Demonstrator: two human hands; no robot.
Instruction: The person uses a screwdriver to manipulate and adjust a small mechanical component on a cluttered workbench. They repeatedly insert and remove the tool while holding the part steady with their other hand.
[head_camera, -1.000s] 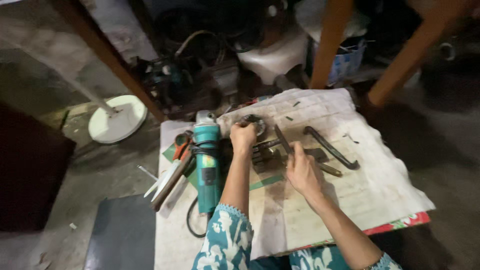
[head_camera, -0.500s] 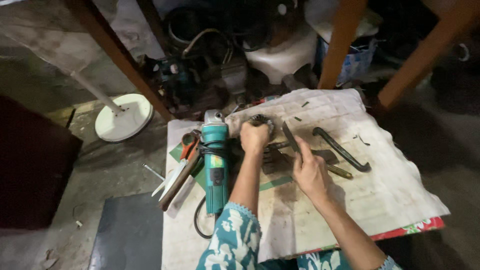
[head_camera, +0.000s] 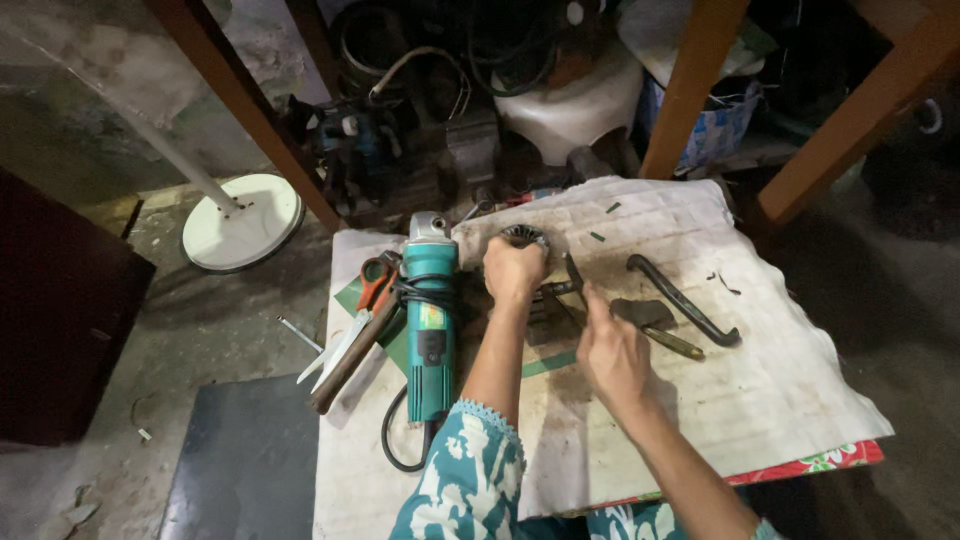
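On cloth (head_camera: 780, 400), left hand (head_camera: 513, 270) grips round metal part (head_camera: 524, 237) w/ fingers.

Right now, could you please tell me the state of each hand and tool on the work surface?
Left hand: closed over a round dark metal part.
Right hand: forefinger extended toward the small metal pieces, holding nothing visible.
Angle grinder: lying flat beside the left arm, cord looped at its tail, untouched.
Scissors: lying flat left of the grinder; open or shut unclear.
Curved black bar: lying flat, untouched.
White cloth: spread out, stained.
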